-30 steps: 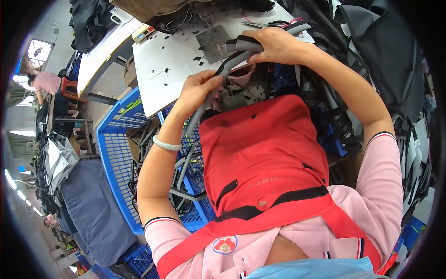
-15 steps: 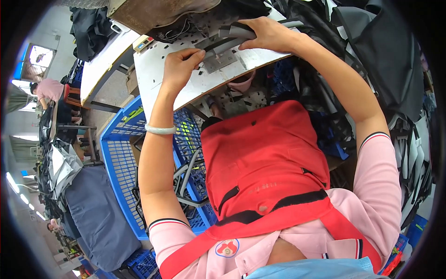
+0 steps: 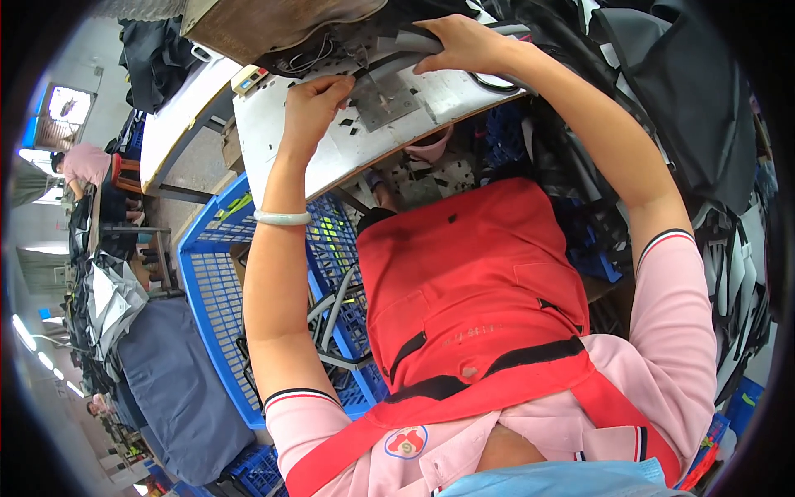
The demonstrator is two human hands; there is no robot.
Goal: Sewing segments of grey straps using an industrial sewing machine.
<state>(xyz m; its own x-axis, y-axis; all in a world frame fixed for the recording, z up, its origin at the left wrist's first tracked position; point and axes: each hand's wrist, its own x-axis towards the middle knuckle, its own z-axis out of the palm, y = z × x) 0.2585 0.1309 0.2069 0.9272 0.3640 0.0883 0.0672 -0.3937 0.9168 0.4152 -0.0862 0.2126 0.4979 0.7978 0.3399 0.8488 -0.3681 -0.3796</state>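
Between my hands stretches a dark strip of fabric (image 3: 387,65) with grey edges, lying across the sewing machine's bed under its needle area. My left hand (image 3: 313,112) is closed in a pinch at the strip's left end. My right hand (image 3: 465,48) grips the thicker, folded grey part, thumb beneath and fingers over the top. Beneath the strip, nearer me, shows the metal plate (image 3: 387,106) set into the white table (image 3: 277,124). Above it stands the worn brown sewing machine head (image 3: 265,26), which partly hides the needle.
Small black scraps (image 3: 346,123) lie about the table. A blue plastic basket (image 3: 217,282) with bent frame pieces stands to the left below. Dark fabric (image 3: 683,108) is heaped at the right. A pink bin (image 3: 431,147) sits under the table; another person (image 3: 87,161) works far left.
Both hands have moved slightly left and away from me, carrying the strip toward the needle area. A dark looped end of the material now shows below my right wrist.
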